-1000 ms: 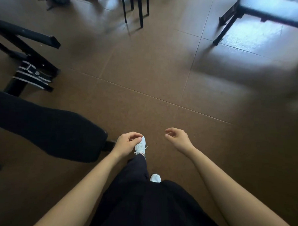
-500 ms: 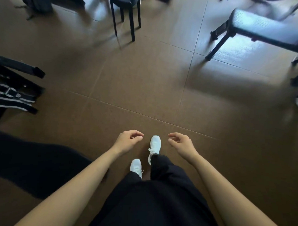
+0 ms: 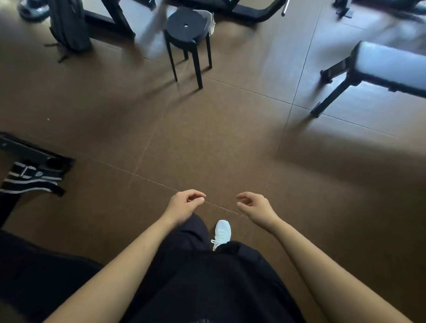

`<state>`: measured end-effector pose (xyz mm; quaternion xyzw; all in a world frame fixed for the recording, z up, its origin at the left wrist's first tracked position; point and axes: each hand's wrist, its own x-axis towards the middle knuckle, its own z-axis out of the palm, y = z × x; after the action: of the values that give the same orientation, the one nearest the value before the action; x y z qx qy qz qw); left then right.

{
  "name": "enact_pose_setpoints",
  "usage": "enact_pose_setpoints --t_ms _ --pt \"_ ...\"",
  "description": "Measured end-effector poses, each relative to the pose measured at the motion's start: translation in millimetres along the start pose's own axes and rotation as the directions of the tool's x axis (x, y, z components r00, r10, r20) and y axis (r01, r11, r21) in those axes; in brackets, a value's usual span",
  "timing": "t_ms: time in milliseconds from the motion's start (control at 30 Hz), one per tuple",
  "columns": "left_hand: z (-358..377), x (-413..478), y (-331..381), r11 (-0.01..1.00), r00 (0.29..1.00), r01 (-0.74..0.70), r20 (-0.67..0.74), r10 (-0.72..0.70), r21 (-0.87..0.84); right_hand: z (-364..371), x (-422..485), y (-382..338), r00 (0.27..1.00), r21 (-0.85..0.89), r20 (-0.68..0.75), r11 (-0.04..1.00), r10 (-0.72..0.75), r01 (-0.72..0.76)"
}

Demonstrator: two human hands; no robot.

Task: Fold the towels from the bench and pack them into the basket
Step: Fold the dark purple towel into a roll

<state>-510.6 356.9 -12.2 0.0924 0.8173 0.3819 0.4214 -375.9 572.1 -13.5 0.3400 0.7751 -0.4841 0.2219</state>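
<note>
My left hand [image 3: 184, 203] hangs in front of my body, fingers loosely curled with nothing in them. My right hand [image 3: 255, 206] is beside it, a little apart, fingers also loosely curled and empty. A padded bench [image 3: 398, 67] with black legs stands at the far right; the part of its top that shows is bare. No towel or basket is clearly in view; something pale [image 3: 209, 18] shows behind the stool, too blurred to tell.
A black round stool [image 3: 186, 27] stands ahead at the top centre. A black backpack [image 3: 67, 21] leans at the top left near black machine frames. A striped strap [image 3: 27, 181] hangs on a black frame at the left. Brown floor mats [image 3: 208, 137] lie between.
The view has tilted up and moved forward: the stool, backpack and bench have come further into view. My feet have stepped. Both hands stay empty in front of me.
</note>
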Motion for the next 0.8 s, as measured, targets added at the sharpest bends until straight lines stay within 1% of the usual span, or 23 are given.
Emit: enact_pose_setpoints --t_ms 67,233,433,667,800 --pt "-12.1 27.8 20.3 0.999 1.0 0.016 -0.012 -0.017 -0.049 -25.0 29.2 -19.4 1.0 0.008 -0.013 1.0 0.008 -0.008" --pt "-46.0 118.1 63.1 0.993 0.998 0.042 -0.047 -0.047 -0.109 -77.4 114.6 -69.8 0.999 0.025 -0.041 1.0 0.016 -0.015" --pt "-105.8 239.0 124.8 0.99 1.0 0.013 -0.01 -0.015 -0.144 -138.8 212.0 -150.9 0.998 0.028 -0.051 0.999 0.042 -0.041" --pt "-185.3 376.4 230.0 0.995 0.998 -0.066 0.014 0.067 -0.072 -214.6 322.7 -244.0 0.992 0.07 -0.12 0.997 0.034 -0.026" --pt "-210.6 452.3 278.8 0.997 0.997 -0.076 -0.002 0.076 -0.017 -261.0 385.0 -280.0 0.995 0.122 -0.103 0.993 0.02 -0.007"
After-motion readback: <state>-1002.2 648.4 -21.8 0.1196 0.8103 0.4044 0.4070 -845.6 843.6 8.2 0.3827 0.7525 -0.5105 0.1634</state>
